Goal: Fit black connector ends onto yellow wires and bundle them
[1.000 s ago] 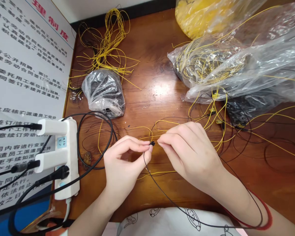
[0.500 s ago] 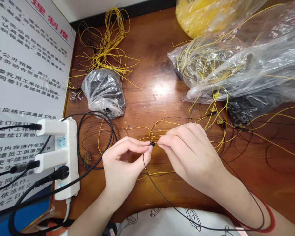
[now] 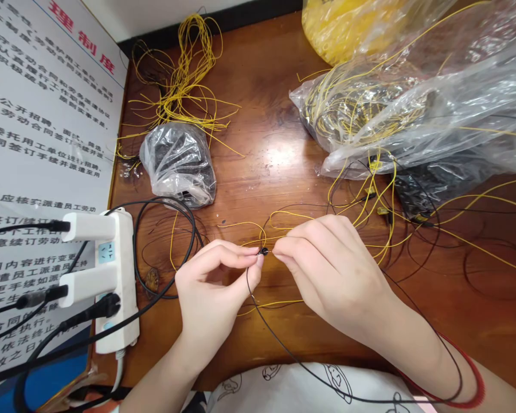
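Two hands (image 3: 212, 292) (image 3: 333, 275) meet at black wire (image 3: 275, 337) by Chinese labour-contract notice (image 3: 47, 115)

Above the left hand (image 3: 210, 287) and right hand (image 3: 331, 269), a strip of the wooden surface (image 3: 262, 143) offered a way up between the plastic bag of dark coils (image 3: 178, 165) and the large plastic bag of yellow wire (image 3: 361, 109). To the right, loose yellow and black wires (image 3: 393, 189) crossed every path, though they lay low enough to pass over. To the left, the white power strip (image 3: 126, 252) and its black cord (image 3: 194, 241) stood between the hands and the printed board (image 3: 43, 115).
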{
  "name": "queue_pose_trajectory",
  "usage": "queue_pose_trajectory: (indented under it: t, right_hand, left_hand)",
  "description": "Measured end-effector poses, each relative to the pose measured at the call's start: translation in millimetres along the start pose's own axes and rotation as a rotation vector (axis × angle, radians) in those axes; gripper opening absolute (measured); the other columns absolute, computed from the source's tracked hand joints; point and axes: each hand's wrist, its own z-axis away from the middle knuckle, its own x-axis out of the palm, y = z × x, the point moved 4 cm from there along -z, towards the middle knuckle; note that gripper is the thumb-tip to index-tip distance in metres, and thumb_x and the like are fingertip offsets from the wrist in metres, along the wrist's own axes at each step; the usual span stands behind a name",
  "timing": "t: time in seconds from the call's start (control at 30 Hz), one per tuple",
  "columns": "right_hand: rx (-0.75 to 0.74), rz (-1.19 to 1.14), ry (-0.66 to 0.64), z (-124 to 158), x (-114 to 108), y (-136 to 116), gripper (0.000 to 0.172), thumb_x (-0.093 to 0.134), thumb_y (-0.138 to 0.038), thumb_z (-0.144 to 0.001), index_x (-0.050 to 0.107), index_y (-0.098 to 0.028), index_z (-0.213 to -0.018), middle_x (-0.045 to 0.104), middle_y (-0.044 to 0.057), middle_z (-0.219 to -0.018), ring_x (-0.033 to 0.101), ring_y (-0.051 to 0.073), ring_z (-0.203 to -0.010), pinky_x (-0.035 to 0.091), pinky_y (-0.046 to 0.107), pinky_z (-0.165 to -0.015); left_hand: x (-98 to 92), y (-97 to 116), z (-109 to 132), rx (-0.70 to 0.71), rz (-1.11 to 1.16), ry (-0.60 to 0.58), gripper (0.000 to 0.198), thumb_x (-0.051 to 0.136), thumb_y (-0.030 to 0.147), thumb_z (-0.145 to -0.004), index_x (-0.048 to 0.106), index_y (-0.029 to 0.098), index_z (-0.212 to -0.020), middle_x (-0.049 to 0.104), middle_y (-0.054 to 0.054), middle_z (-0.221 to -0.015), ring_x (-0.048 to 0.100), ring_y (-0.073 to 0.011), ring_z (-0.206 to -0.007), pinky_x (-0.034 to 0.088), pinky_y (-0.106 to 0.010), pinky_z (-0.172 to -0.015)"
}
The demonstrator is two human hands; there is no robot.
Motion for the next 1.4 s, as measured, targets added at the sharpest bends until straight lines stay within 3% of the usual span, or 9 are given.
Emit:
queue_pose_trajectory:
  t: [0.23,0.5,0.83,1.03,1.2,1.4]
  right_hand:
    - [0.011,-0.089,-0.025,0.8,-0.5,-0.5,0.018,0.05,-0.009,-0.095,0.064,-0.011,-0.085,0.06,0.007,-0.077,0.049,0.017,-0.074,0.045,0.032,-0.068]
    - [0.049,-0.231,0.017,10.2,4.1,3.5,0.015,0.053,-0.012,-0.096,0.063,-0.009,-0.107,0.065,0.009,-0.093,0.057,0.017,-0.087,0.05,0.032,-0.08]
    - [0.245,-0.334,0.045,1.9,1.0,8.6,0.01,0.059,-0.009,-0.091,0.061,-0.018,-0.087,0.068,0.0,-0.083,0.063,0.011,-0.076,0.051,0.024,-0.07]
    - [0.421,-0.377,0.029,2.4,0.7,13.9,0.011,0.061,-0.01,-0.087,0.062,-0.019,-0.081,0.062,-0.003,-0.07,0.053,0.008,-0.055,0.042,0.021,-0.051]
    - [0.405,-0.358,0.043,1.6,-1.5,13.6,0.011,0.064,-0.01,-0.084,0.064,-0.019,-0.079,0.06,-0.004,-0.067,0.046,0.007,-0.052,0.035,0.023,-0.047]
    - [0.338,-0.392,0.041,1.7,-1.1,11.6,0.012,0.063,-0.008,-0.086,0.064,-0.019,-0.081,0.058,-0.004,-0.067,0.053,0.008,-0.059,0.041,0.022,-0.054]
  left_hand:
    - [-0.7,0.9,0.8,0.003,-0.031,-0.006,0.019,0.075,0.002,-0.069,0.071,0.02,-0.066,0.074,0.001,-0.069,0.071,-0.0137,-0.066,0.059,-0.025,-0.063]
    - [0.3,0.8,1.3,0.002,-0.013,-0.01,0.019,0.075,0.002,-0.069,0.071,0.02,-0.067,0.074,0.002,-0.069,0.071,-0.0133,-0.067,0.058,-0.025,-0.064]
    - [1.0,1.2,0.6,0.011,-0.02,-0.025,0.02,0.075,0.001,-0.069,0.071,0.021,-0.067,0.075,0.001,-0.069,0.071,-0.0141,-0.066,0.059,-0.026,-0.064]
    - [0.7,1.1,0.1,0.01,-0.031,-0.015,0.019,0.075,0.003,-0.07,0.07,0.02,-0.065,0.074,0.0,-0.068,0.071,-0.0151,-0.065,0.06,-0.027,-0.063]
    - [1.0,0.8,-0.3,0.013,-0.032,-0.016,0.019,0.075,0.003,-0.07,0.069,0.02,-0.065,0.074,0.001,-0.069,0.071,-0.0146,-0.066,0.059,-0.026,-0.063]
    - [1.3,-0.7,-0.1,0.005,-0.021,-0.015,0.019,0.075,0.003,-0.07,0.07,0.02,-0.066,0.074,0.001,-0.07,0.071,-0.014,-0.067,0.059,-0.025,-0.064]
